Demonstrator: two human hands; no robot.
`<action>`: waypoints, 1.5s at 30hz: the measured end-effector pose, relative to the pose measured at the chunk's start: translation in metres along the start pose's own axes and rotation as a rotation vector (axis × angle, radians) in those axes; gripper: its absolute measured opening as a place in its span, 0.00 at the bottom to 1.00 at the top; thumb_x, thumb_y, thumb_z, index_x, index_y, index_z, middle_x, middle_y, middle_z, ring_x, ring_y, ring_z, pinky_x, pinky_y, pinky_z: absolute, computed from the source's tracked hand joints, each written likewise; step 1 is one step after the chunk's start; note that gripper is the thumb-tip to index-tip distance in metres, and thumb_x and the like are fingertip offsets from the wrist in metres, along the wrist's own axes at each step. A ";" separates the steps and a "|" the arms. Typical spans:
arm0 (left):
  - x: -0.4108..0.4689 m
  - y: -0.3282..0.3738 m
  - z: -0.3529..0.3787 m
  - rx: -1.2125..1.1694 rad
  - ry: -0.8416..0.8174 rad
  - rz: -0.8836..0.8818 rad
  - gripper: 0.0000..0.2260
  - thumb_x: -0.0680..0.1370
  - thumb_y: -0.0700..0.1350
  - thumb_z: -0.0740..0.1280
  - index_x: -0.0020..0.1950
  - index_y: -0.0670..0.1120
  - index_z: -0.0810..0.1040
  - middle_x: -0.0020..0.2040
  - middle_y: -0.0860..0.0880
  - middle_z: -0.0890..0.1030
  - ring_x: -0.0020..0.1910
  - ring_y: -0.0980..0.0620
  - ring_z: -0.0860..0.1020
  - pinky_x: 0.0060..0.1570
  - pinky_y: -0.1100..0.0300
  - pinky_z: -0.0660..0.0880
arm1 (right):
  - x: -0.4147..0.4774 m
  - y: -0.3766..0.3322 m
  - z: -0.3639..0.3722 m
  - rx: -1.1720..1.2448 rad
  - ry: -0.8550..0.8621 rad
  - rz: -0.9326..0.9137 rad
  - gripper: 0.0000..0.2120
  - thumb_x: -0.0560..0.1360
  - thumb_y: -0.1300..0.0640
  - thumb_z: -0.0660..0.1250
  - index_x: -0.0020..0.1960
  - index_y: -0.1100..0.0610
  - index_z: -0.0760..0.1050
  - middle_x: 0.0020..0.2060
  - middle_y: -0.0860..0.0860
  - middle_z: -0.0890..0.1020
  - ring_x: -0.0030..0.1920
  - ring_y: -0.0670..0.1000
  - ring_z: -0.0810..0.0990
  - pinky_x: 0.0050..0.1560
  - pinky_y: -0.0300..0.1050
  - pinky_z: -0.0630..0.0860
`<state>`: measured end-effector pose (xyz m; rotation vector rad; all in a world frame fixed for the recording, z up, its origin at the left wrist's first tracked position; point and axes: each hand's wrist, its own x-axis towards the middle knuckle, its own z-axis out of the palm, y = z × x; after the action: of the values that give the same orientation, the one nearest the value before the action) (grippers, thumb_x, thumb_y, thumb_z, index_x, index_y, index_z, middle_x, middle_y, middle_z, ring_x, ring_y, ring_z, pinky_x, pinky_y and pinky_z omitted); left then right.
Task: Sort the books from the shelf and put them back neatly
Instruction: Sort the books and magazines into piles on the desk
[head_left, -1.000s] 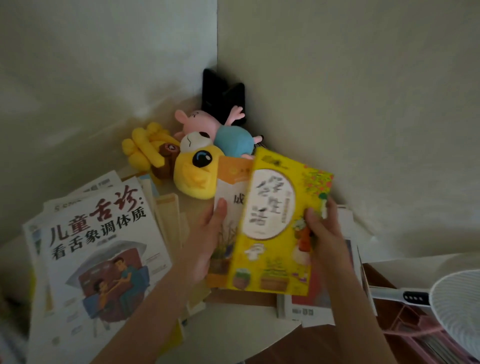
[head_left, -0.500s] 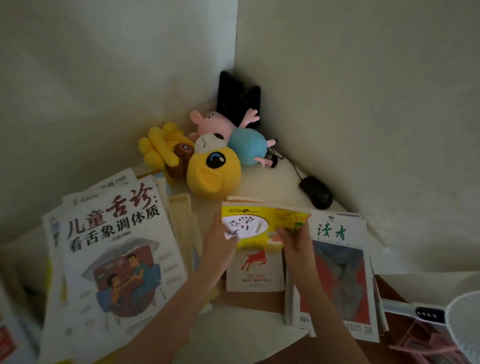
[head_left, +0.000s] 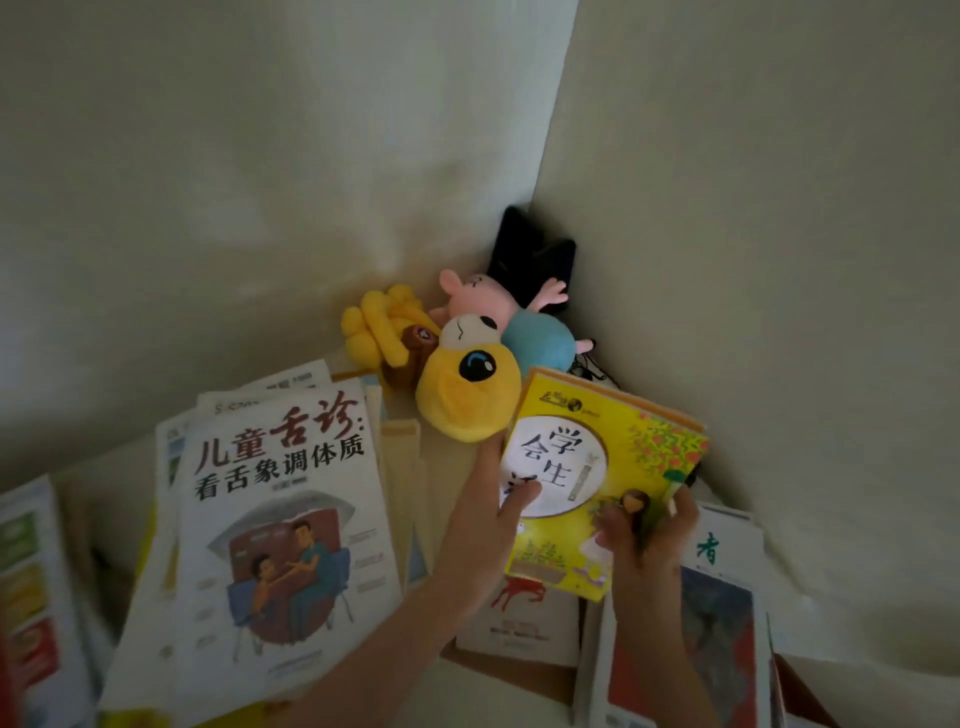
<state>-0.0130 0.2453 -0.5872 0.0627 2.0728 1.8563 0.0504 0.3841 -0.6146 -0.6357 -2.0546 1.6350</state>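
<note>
A yellow book (head_left: 623, 457) with a white oval title panel is tilted up in the corner, cover toward me, with an orange-edged book behind it. My left hand (head_left: 488, 514) holds its left edge, thumb on the cover. My right hand (head_left: 647, 530) grips its lower right corner. Under it lies a white book with a red horse (head_left: 519, 613). A magazine with green characters and a red cover (head_left: 722, 597) lies to the right. A large white book with a drawing of two people (head_left: 275, 530) tops a loose pile on the left.
Plush toys crowd the corner: a yellow one with a big eye (head_left: 467, 389), a pink and blue pig (head_left: 514, 322), a yellow fringed one (head_left: 379, 327). A black object (head_left: 535, 254) stands behind them. More books (head_left: 31, 587) lie at the far left. Walls close in on both sides.
The yellow book was lowered almost flat half a second ago; now it is tilted up again, cover facing me. The black mouse seen then is hidden behind it.
</note>
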 end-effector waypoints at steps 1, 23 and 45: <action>-0.002 0.007 -0.001 -0.019 0.003 0.018 0.23 0.75 0.50 0.64 0.69 0.61 0.63 0.64 0.61 0.75 0.62 0.62 0.74 0.62 0.60 0.73 | 0.001 -0.009 0.001 0.043 0.009 -0.030 0.29 0.76 0.69 0.64 0.64 0.43 0.57 0.51 0.43 0.76 0.43 0.36 0.78 0.42 0.38 0.77; -0.231 0.098 -0.279 -0.180 1.102 0.342 0.17 0.75 0.38 0.68 0.57 0.57 0.74 0.47 0.62 0.83 0.45 0.61 0.82 0.37 0.66 0.78 | -0.144 -0.246 0.230 0.280 -1.174 -0.598 0.33 0.66 0.57 0.73 0.60 0.29 0.64 0.54 0.25 0.69 0.54 0.34 0.75 0.49 0.28 0.75; -0.533 0.064 -0.567 -0.131 1.773 0.577 0.15 0.77 0.38 0.66 0.62 0.48 0.73 0.51 0.55 0.82 0.49 0.59 0.81 0.43 0.64 0.79 | -0.519 -0.407 0.470 0.370 -1.779 -0.899 0.34 0.72 0.59 0.72 0.64 0.30 0.60 0.60 0.49 0.74 0.52 0.44 0.80 0.49 0.40 0.80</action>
<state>0.3077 -0.4289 -0.3591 -1.7881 2.9950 2.7892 0.1514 -0.3715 -0.3415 2.2490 -1.9574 1.8376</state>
